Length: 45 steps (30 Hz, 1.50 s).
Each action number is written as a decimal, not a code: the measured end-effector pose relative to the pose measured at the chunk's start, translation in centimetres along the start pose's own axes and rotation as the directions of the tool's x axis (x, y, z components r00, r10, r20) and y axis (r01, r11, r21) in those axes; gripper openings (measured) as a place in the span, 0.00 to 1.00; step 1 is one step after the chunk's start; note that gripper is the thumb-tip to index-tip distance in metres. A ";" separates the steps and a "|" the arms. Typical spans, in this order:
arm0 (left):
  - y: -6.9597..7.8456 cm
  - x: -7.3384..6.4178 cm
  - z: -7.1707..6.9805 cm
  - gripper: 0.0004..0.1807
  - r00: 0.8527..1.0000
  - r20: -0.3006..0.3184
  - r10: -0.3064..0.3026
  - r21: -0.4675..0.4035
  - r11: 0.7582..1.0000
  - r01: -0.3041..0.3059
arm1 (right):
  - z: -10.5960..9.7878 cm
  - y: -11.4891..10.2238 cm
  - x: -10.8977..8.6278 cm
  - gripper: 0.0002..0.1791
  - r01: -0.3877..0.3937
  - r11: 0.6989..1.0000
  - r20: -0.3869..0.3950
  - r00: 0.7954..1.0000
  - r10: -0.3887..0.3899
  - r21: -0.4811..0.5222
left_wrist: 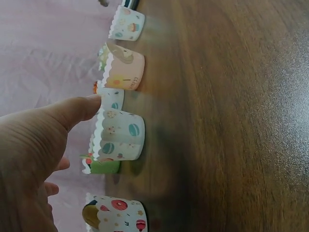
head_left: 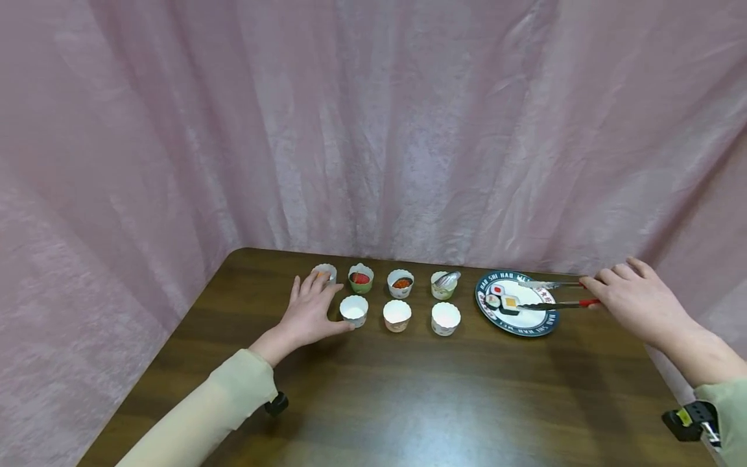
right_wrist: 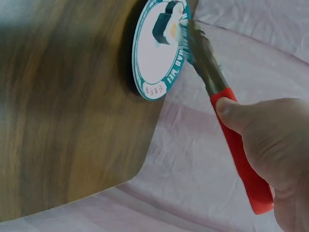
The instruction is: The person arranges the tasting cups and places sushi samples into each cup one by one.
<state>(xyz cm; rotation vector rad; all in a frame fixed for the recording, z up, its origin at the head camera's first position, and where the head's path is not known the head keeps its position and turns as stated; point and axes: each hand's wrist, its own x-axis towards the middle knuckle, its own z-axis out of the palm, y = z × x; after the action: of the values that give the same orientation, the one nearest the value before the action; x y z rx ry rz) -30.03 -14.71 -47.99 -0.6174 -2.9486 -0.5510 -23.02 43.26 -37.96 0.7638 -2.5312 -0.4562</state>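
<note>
My left hand [head_left: 312, 311] reaches over the left end of the paper cups, its fingers spread. The thumb is right at the rim of the front-left cup [head_left: 353, 312], which looks empty; the fingertips overlap the back-left cup [head_left: 327, 270] in the head view. In my right hand [head_left: 639, 301] I hold metal tongs [right_wrist: 236, 154] by their red handles. The tongs' arms are spread apart above a white plate [head_left: 532, 320] with a dark teal border. Three sushi pieces [head_left: 509, 305] sit on its left half, the lower tong tip close beside the yellow-topped one.
Two more white-lined cups [head_left: 397, 316] continue the front row. Behind them, back-row cups hold a red item [head_left: 360, 277], an orange-red topped item [head_left: 403, 283] and a silvery fish-like piece [head_left: 447, 279]. A pink curtain [head_left: 373, 130] hangs behind the brown wooden table [head_left: 373, 395].
</note>
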 end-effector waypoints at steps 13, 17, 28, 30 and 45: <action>-0.7 0.5 0.9 0.50 0.995 0.087 -0.050 -0.010 0.999 0.051 | 1.8 -0.6 1.0 0.23 -0.075 0.995 0.213 0.975 0.059 0.066; -0.4 1.4 1.2 0.48 0.996 0.080 -0.045 -0.011 0.999 0.046 | 1.9 -0.3 1.4 0.24 -0.108 0.991 0.286 0.955 0.083 0.075; -0.1 1.8 1.2 0.46 0.994 0.096 -0.060 -0.029 0.998 0.063 | 2.4 -0.4 1.5 0.24 -0.146 0.981 0.364 0.927 0.091 0.125; -0.3 1.8 1.4 0.46 0.993 0.099 -0.067 -0.027 0.997 0.070 | 2.7 -0.5 1.6 0.24 -0.149 0.980 0.368 0.925 0.091 0.132; -0.7 3.0 2.9 0.41 0.996 0.075 -0.055 -0.017 0.998 0.056 | 3.2 -0.8 1.1 0.21 -0.155 0.979 0.347 0.933 0.099 0.136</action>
<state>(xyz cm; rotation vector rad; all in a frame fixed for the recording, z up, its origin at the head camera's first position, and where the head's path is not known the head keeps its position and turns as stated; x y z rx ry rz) -33.04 -13.18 -50.52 -0.5717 -3.0417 -0.5744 -25.12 42.51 -40.60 0.6143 -2.9492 -0.3670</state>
